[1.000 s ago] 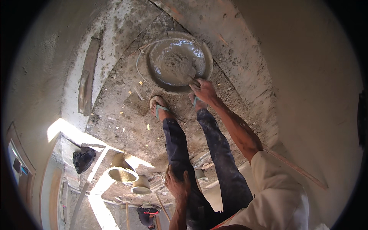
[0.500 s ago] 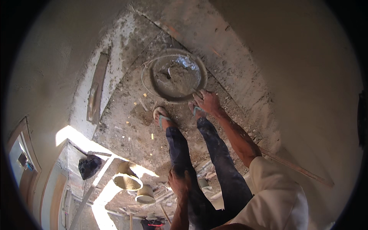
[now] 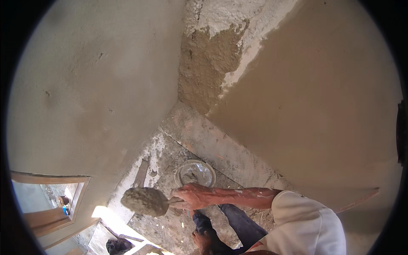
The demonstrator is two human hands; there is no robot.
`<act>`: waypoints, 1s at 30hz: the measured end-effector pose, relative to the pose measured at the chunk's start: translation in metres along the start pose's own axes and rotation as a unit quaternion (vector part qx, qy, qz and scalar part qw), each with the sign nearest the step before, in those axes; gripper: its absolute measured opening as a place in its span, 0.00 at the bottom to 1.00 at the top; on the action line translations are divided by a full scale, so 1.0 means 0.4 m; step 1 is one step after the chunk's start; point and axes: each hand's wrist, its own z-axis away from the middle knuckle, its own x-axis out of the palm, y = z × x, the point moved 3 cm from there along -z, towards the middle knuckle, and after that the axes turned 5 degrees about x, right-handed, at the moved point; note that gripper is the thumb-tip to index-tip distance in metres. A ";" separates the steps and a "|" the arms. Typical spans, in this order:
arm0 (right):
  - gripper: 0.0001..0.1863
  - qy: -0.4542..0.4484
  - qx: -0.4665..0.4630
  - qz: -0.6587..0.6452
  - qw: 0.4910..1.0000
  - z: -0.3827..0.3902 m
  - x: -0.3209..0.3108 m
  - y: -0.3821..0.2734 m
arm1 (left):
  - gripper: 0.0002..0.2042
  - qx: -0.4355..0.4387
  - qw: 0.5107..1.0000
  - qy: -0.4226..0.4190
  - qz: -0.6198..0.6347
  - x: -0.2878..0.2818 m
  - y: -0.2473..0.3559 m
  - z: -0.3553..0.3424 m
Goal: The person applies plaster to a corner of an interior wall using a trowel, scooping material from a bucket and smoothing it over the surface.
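My right hand (image 3: 192,196) is closed around the handle of a trowel, held out to the left in front of my body. A thick heap of wet grey mortar (image 3: 145,201) covers the trowel's blade, so the metal hardly shows. Beyond and below the hand, a round bucket (image 3: 212,173) with mortar inside stands on the floor, partly hidden by my wrist. My left hand (image 3: 201,240) rests on my left leg near the knee, empty as far as it shows, fingers laid over the dark trousers.
Two plastered walls meet ahead in a corner; a rough mortar patch (image 3: 208,63) covers part of the right one, with bare whitish wall above. A wooden float board (image 3: 141,172) lies left of the bucket. At left are a framed opening (image 3: 80,191) and a black bag (image 3: 118,246).
My right hand has come up from the bucket's rim and swung left, now with a mortar-loaded trowel. The view has tilted up toward the wall corner. My left hand stays on my leg.
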 end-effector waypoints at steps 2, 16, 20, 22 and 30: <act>0.19 -0.053 -0.095 -0.103 0.989 -0.069 -0.102 -0.127 | 0.33 -0.041 0.999 0.008 0.030 -0.036 -0.034 0.006; 0.18 0.506 0.254 -0.114 0.816 0.227 -0.732 0.420 | 0.36 -0.286 0.924 0.033 0.251 0.223 -0.189 0.264; 0.15 0.334 0.434 -0.055 0.835 0.605 -0.358 0.684 | 0.42 -0.291 0.952 -0.013 0.098 0.232 -0.036 0.221; 0.14 0.264 0.444 0.046 0.855 0.692 -0.147 0.795 | 0.41 -0.361 0.930 -0.034 0.053 0.211 0.065 0.174; 0.26 -0.094 0.470 0.119 0.870 0.459 0.389 1.104 | 0.29 -0.319 0.947 0.021 -0.039 0.260 0.028 0.097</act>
